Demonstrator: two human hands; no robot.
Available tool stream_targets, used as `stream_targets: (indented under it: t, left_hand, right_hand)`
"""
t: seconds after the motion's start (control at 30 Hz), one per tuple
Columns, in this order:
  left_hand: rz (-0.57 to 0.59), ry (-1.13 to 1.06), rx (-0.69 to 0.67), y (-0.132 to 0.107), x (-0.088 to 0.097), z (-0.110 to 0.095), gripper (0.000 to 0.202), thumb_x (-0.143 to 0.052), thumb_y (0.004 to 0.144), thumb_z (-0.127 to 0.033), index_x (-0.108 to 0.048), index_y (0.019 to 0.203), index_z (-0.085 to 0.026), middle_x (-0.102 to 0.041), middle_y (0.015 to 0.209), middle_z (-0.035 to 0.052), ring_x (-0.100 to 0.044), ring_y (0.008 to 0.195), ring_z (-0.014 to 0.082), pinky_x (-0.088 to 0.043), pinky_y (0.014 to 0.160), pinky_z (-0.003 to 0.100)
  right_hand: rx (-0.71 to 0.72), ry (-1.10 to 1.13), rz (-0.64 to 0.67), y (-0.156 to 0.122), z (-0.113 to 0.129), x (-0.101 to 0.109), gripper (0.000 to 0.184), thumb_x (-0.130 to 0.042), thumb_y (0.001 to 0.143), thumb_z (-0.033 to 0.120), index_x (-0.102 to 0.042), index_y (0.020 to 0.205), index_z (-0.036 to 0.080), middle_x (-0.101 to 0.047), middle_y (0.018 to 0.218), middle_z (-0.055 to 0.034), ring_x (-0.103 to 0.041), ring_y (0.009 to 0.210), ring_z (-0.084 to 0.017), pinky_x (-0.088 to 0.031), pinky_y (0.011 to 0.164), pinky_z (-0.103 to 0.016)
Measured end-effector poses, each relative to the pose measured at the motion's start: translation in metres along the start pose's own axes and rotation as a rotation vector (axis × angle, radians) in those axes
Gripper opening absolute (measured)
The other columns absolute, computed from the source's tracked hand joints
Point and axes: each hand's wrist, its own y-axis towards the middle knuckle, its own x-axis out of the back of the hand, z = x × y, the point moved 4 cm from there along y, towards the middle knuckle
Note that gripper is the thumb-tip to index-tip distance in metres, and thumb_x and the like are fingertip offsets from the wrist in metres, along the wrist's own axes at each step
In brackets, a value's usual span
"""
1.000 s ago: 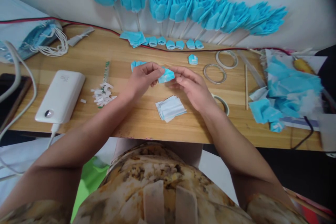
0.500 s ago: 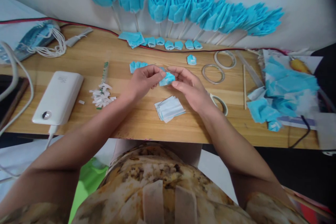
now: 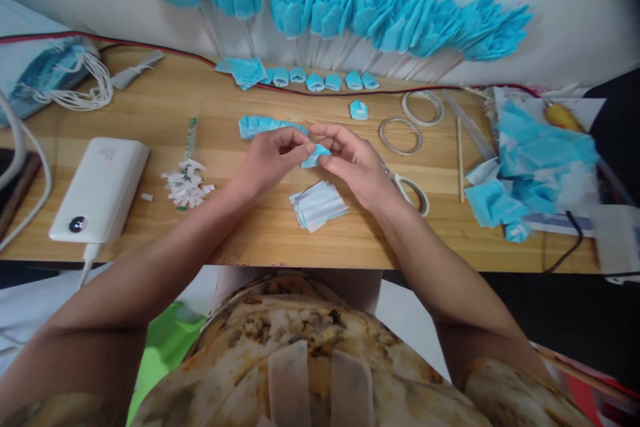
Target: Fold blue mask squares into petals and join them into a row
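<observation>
Both my hands meet over the middle of the wooden table (image 3: 260,240). My left hand (image 3: 273,159) and my right hand (image 3: 353,163) pinch a small folded blue paper piece (image 3: 314,155) between their fingertips, just above the tabletop. A stack of cut blue-and-white paper squares (image 3: 318,204) lies right under my right hand. A row of folded blue pieces (image 3: 263,124) lies just beyond my left hand.
A white power bank (image 3: 100,188) and a heap of white paper scraps (image 3: 185,183) lie to the left. Tape rings (image 3: 400,135) and a wooden stick (image 3: 459,157) sit to the right, beside a pile of blue paper (image 3: 540,160). Blue paper flowers (image 3: 350,10) lean on the wall.
The blue piece looks smaller and more folded between my fingertips, and my hands have drawn closer together. The view has shifted slightly.
</observation>
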Motion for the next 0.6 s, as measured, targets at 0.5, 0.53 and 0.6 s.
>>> stream_targets:
  t: [0.5,0.53,0.6]
  left_hand:
    - [-0.155,0.472,-0.357,-0.010,0.006,-0.016,0.014,-0.077,0.082,-0.036,-0.070,0.084,-0.024,-0.062,0.088,0.0063,-0.058,0.098,0.0261,-0.044,0.092,0.041]
    - [-0.145,0.506,-0.377,-0.009,0.005,-0.015,0.012,-0.076,0.083,-0.034,-0.071,0.085,-0.024,-0.061,0.089,0.0063,-0.058,0.097,0.0260,-0.043,0.093,0.042]
    - [-0.125,0.561,-0.423,-0.009,0.003,-0.013,0.006,-0.072,0.085,-0.030,-0.073,0.083,-0.024,-0.061,0.090,0.0064,-0.057,0.093,0.0248,-0.042,0.093,0.043]
  right_hand:
    - [-0.002,-0.060,-0.082,0.001,-0.003,0.003,0.044,-0.076,0.083,0.040,-0.063,0.123,0.027,-0.069,0.092,0.0007,-0.065,0.086,-0.016,-0.054,0.079,-0.031]
    - [0.003,-0.077,-0.078,0.001,-0.004,0.003,0.044,-0.075,0.083,0.042,-0.063,0.123,0.028,-0.069,0.093,0.0005,-0.065,0.087,-0.017,-0.054,0.080,-0.032]
    - [0.012,-0.098,-0.073,0.002,-0.004,0.002,0.044,-0.076,0.084,0.042,-0.063,0.124,0.029,-0.068,0.093,0.0003,-0.065,0.088,-0.017,-0.055,0.081,-0.032]
